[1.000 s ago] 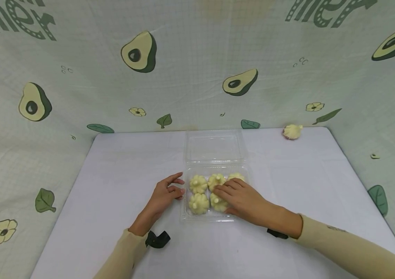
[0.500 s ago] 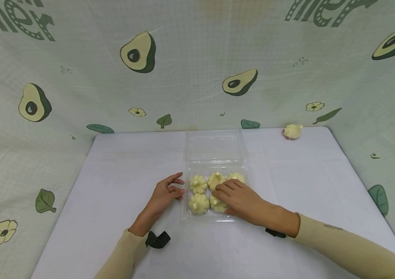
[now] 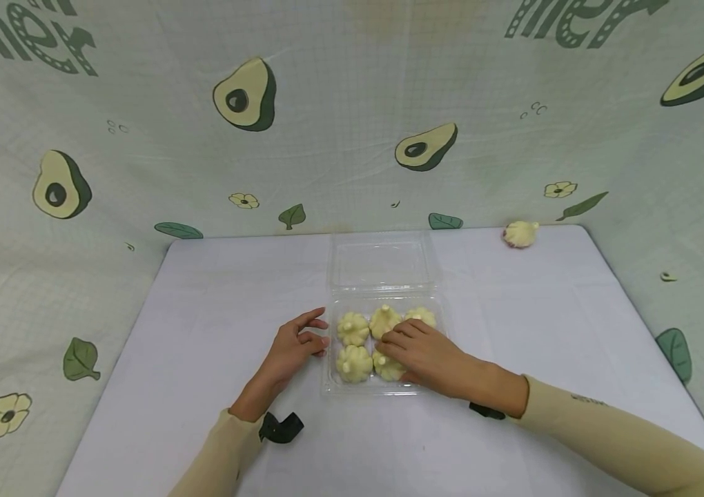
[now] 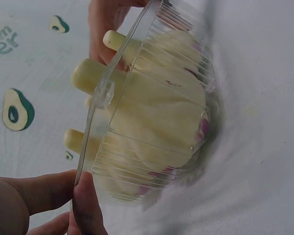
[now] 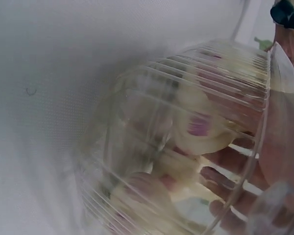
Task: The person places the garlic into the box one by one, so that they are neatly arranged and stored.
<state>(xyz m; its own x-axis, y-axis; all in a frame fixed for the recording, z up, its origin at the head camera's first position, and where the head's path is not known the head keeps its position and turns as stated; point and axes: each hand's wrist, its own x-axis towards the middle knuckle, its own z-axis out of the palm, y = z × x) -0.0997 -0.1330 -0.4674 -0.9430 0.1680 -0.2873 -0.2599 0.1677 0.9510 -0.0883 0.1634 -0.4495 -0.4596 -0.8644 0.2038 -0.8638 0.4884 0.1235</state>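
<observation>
A clear plastic clamshell container (image 3: 364,391) lies at the middle of the table, its lid (image 3: 383,261) folded back. Pale garlic bulbs (image 3: 354,364) sit in it in two rows, stems mostly up. My left hand (image 3: 292,350) is at the container's left side; in the left wrist view its thumb (image 4: 88,208) and a finger pinch the rim. My right hand (image 3: 429,355) reaches in from the right, fingers curled over the front-row bulbs and against the front middle bulb (image 3: 387,367). Its palm hides the front right spot. The right wrist view shows its fingers (image 5: 218,178) among bulbs through the clear wall.
A single garlic bulb (image 3: 520,235) with a purplish base lies near the table's back right corner. White cloth covers the table (image 3: 234,276). An avocado-print curtain (image 3: 339,138) stands behind it and at both sides.
The front middle bulb has shifted slightly left under my right hand. The back middle bulb has tipped so its stem leans backward. My right forearm has drifted slightly left; my left hand stays put.
</observation>
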